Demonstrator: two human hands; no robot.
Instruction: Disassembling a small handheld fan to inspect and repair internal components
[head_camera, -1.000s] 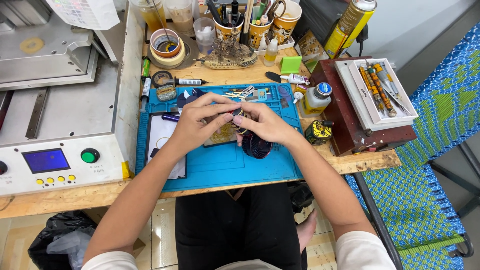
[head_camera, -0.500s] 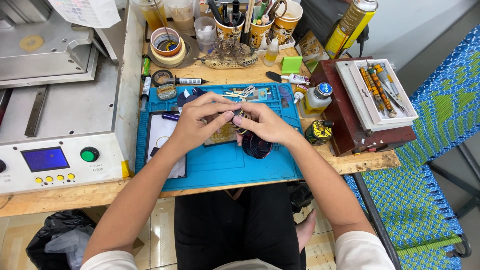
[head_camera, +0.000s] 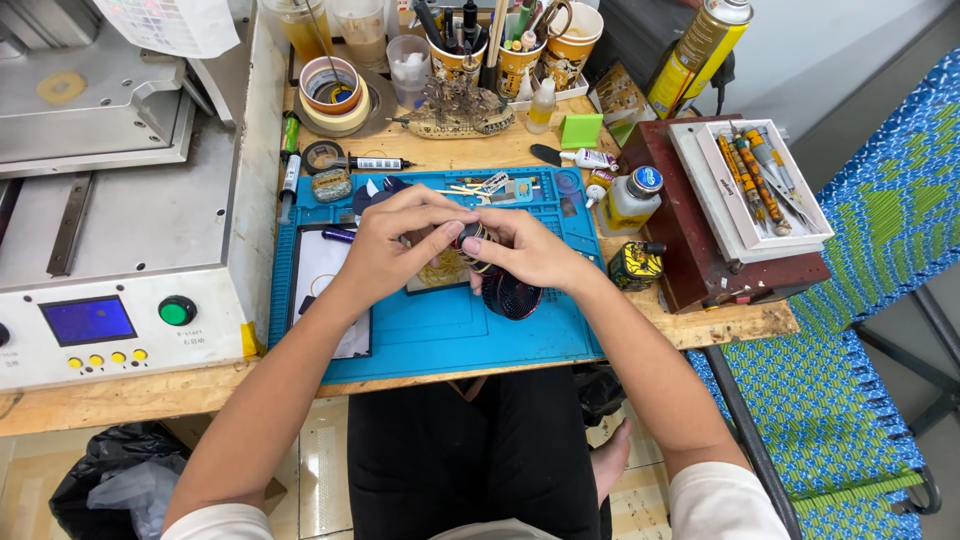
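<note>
both the left hand (head_camera: 395, 245) and right hand (head_camera: 530, 255) are pinched together on a small dark ring (head_camera: 472, 238) above the blue mat (head_camera: 440, 335).

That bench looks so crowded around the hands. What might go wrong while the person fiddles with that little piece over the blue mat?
1. Both hands, left hand and right hand, pinch a small dark ringed part in the air above the blue work mat; a slip might drop it among the clutter.
2. The small white bottle with a blue cap stands close to the right forearm and may get knocked over.
3. The dark round object under the right hand could get nudged.
</note>
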